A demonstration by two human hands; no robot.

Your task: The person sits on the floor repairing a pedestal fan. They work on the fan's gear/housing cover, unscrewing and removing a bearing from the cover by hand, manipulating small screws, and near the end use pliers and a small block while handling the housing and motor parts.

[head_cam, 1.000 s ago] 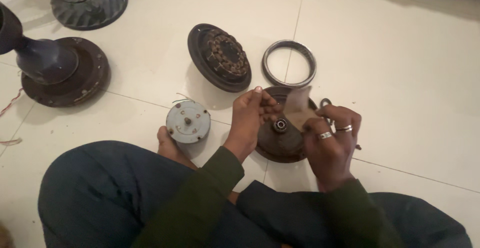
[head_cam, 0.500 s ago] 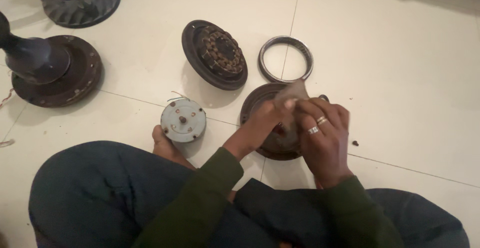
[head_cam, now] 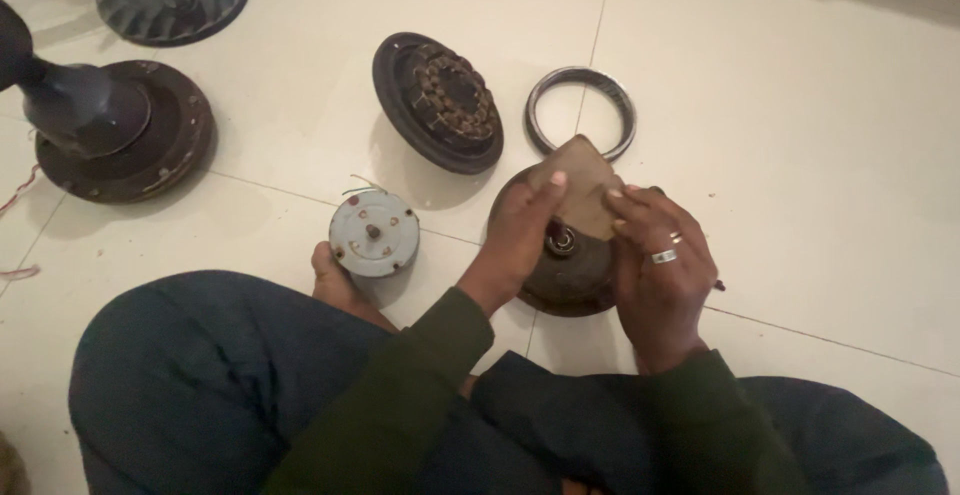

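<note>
Pale floor tiles (head_cam: pixel 800 105) underlie both hands' grip, left (head_cam: pixel 520 240) and right (head_cam: pixel 660 275), pinching brown paper (head_cam: pixel 585 190) over a motor cover (head_cam: pixel 570 275).

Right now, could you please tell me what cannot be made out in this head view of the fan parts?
- Dark round metal cover: its top is hidden by both hands and the brown triangular pad.
- Left hand and right hand: palms face down, grips unclear.
- Dark fan stand base: stem cut off by the left edge.

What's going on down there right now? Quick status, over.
Left hand and right hand both pinch a brown paper piece over the round dark cover. Nothing blocking.
</note>
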